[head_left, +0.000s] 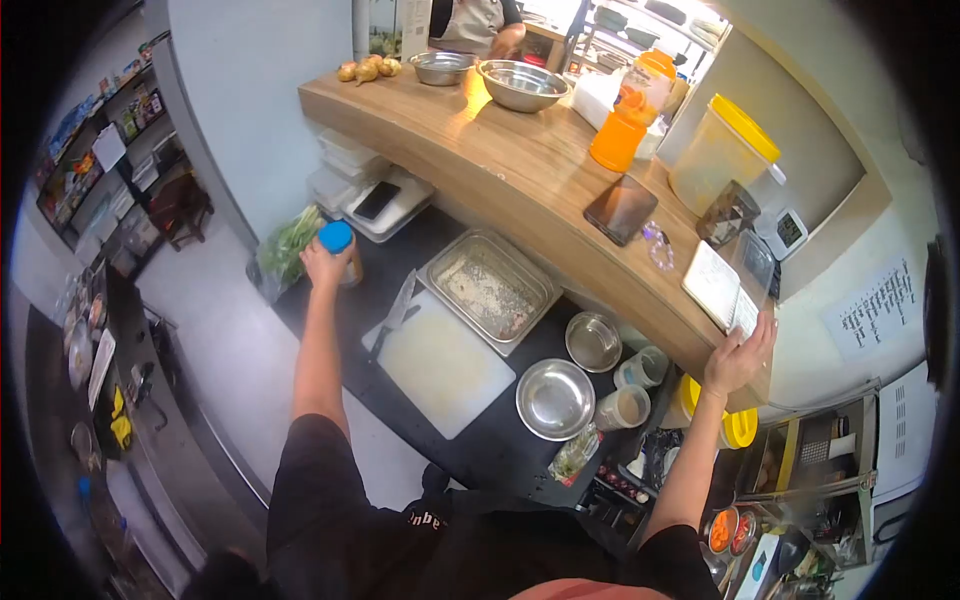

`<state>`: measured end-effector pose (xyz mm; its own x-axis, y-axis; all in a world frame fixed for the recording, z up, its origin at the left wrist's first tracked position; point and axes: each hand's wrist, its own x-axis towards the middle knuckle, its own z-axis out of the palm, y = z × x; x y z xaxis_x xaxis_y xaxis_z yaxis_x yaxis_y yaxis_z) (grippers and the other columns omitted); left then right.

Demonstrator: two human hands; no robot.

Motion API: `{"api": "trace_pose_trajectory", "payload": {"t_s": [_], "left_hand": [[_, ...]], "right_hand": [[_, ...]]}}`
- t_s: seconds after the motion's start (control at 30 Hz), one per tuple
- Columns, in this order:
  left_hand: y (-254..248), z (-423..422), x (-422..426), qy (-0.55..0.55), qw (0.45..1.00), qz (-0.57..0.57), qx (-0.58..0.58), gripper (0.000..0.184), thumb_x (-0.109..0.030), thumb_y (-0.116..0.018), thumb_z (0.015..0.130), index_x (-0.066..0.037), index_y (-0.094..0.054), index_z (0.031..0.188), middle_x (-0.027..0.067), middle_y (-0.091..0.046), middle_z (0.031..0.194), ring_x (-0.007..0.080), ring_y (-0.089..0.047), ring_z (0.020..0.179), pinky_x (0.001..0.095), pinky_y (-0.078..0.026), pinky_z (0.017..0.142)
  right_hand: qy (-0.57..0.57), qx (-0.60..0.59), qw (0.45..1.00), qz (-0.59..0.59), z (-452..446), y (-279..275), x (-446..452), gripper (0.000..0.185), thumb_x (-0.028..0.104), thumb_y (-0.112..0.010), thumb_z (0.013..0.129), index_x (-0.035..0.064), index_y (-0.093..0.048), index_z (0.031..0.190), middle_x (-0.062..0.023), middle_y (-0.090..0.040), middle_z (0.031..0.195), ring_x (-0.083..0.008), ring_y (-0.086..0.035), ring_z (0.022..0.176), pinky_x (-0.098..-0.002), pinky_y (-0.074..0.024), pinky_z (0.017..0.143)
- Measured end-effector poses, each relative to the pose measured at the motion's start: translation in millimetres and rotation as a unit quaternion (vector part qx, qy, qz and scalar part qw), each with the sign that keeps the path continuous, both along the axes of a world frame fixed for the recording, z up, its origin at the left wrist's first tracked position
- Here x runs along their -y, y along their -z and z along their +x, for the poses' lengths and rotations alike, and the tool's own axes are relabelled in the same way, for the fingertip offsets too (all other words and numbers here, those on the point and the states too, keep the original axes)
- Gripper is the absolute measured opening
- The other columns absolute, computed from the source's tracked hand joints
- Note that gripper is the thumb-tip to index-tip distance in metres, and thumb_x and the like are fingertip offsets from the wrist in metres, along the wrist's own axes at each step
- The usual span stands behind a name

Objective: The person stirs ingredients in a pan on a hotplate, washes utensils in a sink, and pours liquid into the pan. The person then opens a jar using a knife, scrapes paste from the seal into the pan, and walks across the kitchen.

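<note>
My left hand (323,262) is wrapped around a jar with a blue lid (336,236), standing at the left end of the black counter. Leafy greens in a clear bag (284,248) lie just beside that hand. Up on the wooden shelf, my right hand (738,362) rests with its fingers stretched over the lower edge of an open notebook (716,287). Between my arms are a white cutting board (440,368) with a knife (396,312) on its left edge, and a metal tray (492,282) holding a pale, speckled seasoned mix.
Two metal bowls (555,399) and plastic tubs (622,408) stand right of the board. A phone (376,201) lies on white containers at the back. The wooden shelf (480,150) carries a tablet (620,210) and an orange bottle (620,138). Another person (475,25) stands beyond.
</note>
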<state>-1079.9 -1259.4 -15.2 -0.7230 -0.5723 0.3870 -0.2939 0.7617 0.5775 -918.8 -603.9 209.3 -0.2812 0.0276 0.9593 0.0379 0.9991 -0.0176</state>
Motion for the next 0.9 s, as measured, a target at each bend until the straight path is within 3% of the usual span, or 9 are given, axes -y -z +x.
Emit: {"api": "trace_pose_trajectory", "payload": {"t_s": [0.03, 0.17, 0.47, 0.63, 0.73, 0.8, 0.9], "left_hand": [[2, -13, 4, 0.006, 1.000, 0.001, 0.002, 0.088, -0.049, -0.076, 0.061, 0.004, -0.044, 0.124, 0.0269, -0.047, 0.121, 0.0447, -0.035, 0.123, 0.0487, -0.025, 0.105], [18, -55, 16, -0.006, 0.989, 0.057, 0.135, 0.112, -0.057, -0.076, 0.057, -0.010, -0.020, 0.141, 0.0258, -0.025, 0.139, 0.0469, -0.031, 0.124, 0.0524, -0.033, 0.100], [28, -77, 14, -0.050, 0.984, 0.004, 0.174, 0.101, -0.053, -0.076, 0.059, -0.010, -0.029, 0.138, 0.0259, -0.034, 0.127, 0.0449, -0.043, 0.112, 0.0503, -0.042, 0.091], [44, -56, 12, -0.001, 0.997, -0.057, 0.045, 0.091, -0.048, -0.073, 0.064, -0.008, -0.034, 0.135, 0.0287, -0.040, 0.119, 0.0474, -0.045, 0.106, 0.0483, -0.042, 0.089], [41, -29, -3, -0.008, 0.995, -0.095, 0.021, 0.085, -0.048, -0.071, 0.067, -0.006, -0.038, 0.132, 0.0288, -0.041, 0.119, 0.0470, -0.045, 0.106, 0.0488, -0.041, 0.089], [36, -9, -8, 0.010, 0.998, -0.062, 0.031, 0.080, -0.048, -0.069, 0.069, -0.004, -0.042, 0.130, 0.0294, -0.040, 0.121, 0.0464, -0.045, 0.107, 0.0486, -0.040, 0.091], [42, 12, -4, 0.028, 0.993, -0.110, -0.037, 0.074, -0.045, -0.069, 0.072, -0.002, -0.044, 0.127, 0.0285, -0.045, 0.114, 0.0447, -0.047, 0.105, 0.0483, -0.040, 0.090]], "right_hand": [[0.009, 0.000, 1.000, 0.020, -1, 1, 1, 0.037, 0.021, -0.044, 0.092, 0.0004, -0.048, 0.123, -0.0150, -0.051, 0.123, -0.0365, -0.043, 0.118, -0.0449, -0.0309, 0.102], [0.043, 0.005, 0.997, 0.069, -3, 2, 5, 0.036, 0.019, -0.045, 0.089, 0.0009, -0.051, 0.119, -0.0137, -0.055, 0.119, -0.0354, -0.046, 0.116, -0.0460, -0.0311, 0.102], [0.066, 0.015, 0.994, 0.080, -5, 6, 0, 0.035, 0.017, -0.045, 0.086, 0.0020, -0.053, 0.116, -0.0127, -0.057, 0.115, -0.0338, -0.049, 0.113, -0.0483, -0.0293, 0.102], [0.068, 0.013, 0.995, 0.078, -5, 9, -5, 0.034, 0.017, -0.046, 0.085, 0.0030, -0.055, 0.114, -0.0130, -0.058, 0.113, -0.0338, -0.050, 0.112, -0.0483, -0.0300, 0.101], [0.070, 0.011, 0.995, 0.074, -4, 9, -7, 0.033, 0.016, -0.046, 0.084, 0.0033, -0.056, 0.113, -0.0131, -0.058, 0.112, -0.0338, -0.051, 0.111, -0.0483, -0.0306, 0.101], [0.069, 0.011, 0.995, 0.070, -4, 10, -8, 0.033, 0.015, -0.047, 0.083, 0.0034, -0.057, 0.112, -0.0130, -0.058, 0.111, -0.0338, -0.051, 0.111, -0.0484, -0.0308, 0.101], [0.063, 0.012, 0.995, 0.073, -3, 9, -8, 0.033, 0.014, -0.048, 0.082, 0.0036, -0.057, 0.111, -0.0128, -0.059, 0.111, -0.0333, -0.051, 0.111, -0.0487, -0.0301, 0.102]]}}
